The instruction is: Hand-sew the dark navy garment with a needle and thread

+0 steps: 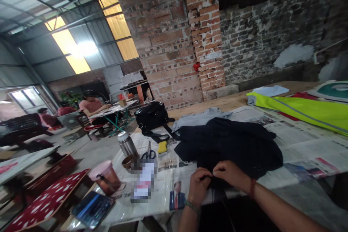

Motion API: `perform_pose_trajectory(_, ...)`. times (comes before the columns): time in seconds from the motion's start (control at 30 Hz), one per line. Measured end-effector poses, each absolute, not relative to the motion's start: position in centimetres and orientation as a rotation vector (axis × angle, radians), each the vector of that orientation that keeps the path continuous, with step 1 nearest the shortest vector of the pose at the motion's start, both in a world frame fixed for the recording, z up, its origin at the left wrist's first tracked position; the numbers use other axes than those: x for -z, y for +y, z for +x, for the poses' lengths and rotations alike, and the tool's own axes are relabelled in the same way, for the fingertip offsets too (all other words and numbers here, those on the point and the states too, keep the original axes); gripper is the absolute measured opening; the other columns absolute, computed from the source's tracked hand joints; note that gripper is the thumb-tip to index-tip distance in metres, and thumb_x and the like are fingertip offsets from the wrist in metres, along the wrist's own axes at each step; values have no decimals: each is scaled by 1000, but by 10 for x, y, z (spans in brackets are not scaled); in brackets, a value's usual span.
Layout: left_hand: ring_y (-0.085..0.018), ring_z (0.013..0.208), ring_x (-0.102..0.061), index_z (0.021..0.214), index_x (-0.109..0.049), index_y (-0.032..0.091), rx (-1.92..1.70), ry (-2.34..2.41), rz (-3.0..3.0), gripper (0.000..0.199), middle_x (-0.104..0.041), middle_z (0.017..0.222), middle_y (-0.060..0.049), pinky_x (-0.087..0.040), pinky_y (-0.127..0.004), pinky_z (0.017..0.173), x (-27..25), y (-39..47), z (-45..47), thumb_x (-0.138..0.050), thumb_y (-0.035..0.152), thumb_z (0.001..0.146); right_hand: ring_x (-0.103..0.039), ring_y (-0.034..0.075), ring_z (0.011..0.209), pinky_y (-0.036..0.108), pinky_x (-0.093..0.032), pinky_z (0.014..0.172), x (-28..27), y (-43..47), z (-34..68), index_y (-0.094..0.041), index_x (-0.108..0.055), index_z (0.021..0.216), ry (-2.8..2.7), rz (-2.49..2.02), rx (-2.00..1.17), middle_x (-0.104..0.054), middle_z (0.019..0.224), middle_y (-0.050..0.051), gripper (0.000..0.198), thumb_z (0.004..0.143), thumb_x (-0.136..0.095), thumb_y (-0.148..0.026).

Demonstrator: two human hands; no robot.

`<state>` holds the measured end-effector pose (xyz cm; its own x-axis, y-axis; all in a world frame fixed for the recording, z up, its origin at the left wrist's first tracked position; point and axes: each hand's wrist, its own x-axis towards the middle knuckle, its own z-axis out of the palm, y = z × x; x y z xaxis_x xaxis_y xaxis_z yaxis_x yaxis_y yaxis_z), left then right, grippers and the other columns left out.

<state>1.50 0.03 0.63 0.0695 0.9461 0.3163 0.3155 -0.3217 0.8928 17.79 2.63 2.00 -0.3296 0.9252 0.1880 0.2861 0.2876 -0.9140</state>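
Observation:
A dark navy or black garment (pixel 231 143) lies bunched on the newspaper-covered table (pixel 296 159) before me. My left hand (pixel 199 185) is at its near edge, thumb and fingers pinched together on the cloth. Close beside it, my right hand (pixel 230 174) pinches the same edge, its fingertips almost meeting those of the left. Whatever small detail sits between the fingertips is hidden. Behind the dark garment rests a crumpled light grey cloth (pixel 201 117).
Left of the garment are a black bag (pixel 151 116), yellow object (pixel 162 147), scissors (pixel 149 152), steel flask (pixel 127 145), brown bowl (pixel 129 162), pink cup (pixel 106 177) and phone (pixel 94 208). At right lie a neon-yellow garment (pixel 304 110) and iron (pixel 333 90). People sit further off.

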Motion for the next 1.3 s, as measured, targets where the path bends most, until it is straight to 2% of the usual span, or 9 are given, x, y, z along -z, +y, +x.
perform_pose_trajectory(0.17,-15,65,-54,83,-70,20,-1193,1321,1640,21,-64,70,0,-42,-24,61,-3,3,17,-59,17,64,-58,17,64,26,-40,62,-15,26,177,-18,-61,62,-1540,-1134,-1158,-65,63,0,18,69,-52,-31)
perform_pose_trajectory(0.37,-11,50,-45,66,-71,18,-1087,1356,1598,12,-55,50,4,-35,-22,49,0,4,16,-62,26,65,-57,14,57,27,-42,62,-17,30,174,-18,-53,60,-1234,-1077,-1262,-60,56,-1,20,70,-52,-36)
perform_pose_trajectory(0.53,-10,48,-43,65,-71,18,-1068,1368,1567,12,-54,49,4,-33,-21,48,-2,2,15,-61,25,64,-58,11,53,22,-41,50,-23,38,185,-18,-51,68,-1039,-1012,-1350,-62,63,0,24,69,-58,-41)
perform_pose_trajectory(0.67,-13,58,-51,73,-72,19,-1112,1356,1542,18,-62,61,2,-38,-22,56,-5,2,16,-57,19,64,-60,12,48,21,-40,40,-41,44,198,-22,-45,82,-962,-884,-1456,-66,73,1,30,71,-59,-46)
perform_pose_trajectory(0.87,-13,60,-53,80,-70,18,-1139,1338,1501,25,-64,68,1,-39,-22,56,-4,2,15,-55,14,60,-64,13,58,29,-52,59,-72,61,223,-23,-47,95,-897,-720,-1415,-64,67,-3,41,63,-71,-30)
perform_pose_trajectory(0.97,-13,61,-53,75,-71,18,-1141,1337,1501,21,-64,66,1,-39,-22,57,-3,3,15,-56,14,60,-64,13,62,30,-52,64,-81,70,237,-22,-49,87,-914,-695,-1343,-64,72,-2,36,61,-73,-31)
perform_pose_trajectory(1.07,-13,61,-51,70,-71,18,-1144,1339,1508,17,-62,63,2,-39,-22,60,-4,4,15,-58,15,60,-63,13,64,29,-52,66,-83,75,247,-22,-48,83,-970,-707,-1248,-63,75,-2,32,64,-69,-39)
perform_pose_trajectory(1.2,-11,55,-47,66,-70,18,-1145,1347,1505,13,-57,56,3,-36,-21,54,-4,4,14,-59,16,61,-63,13,68,29,-50,68,-72,77,242,-25,-47,91,-1151,-783,-1107,-62,79,-2,25,76,-53,-44)
perform_pose_trajectory(1.3,-9,49,-40,64,-69,17,-1134,1348,1499,10,-50,49,6,-31,-20,48,-4,3,14,-59,17,62,-60,13,55,27,-48,58,-55,70,228,-22,-55,86,-1439,-893,-1040,-60,65,-2,19,79,-49,-38)
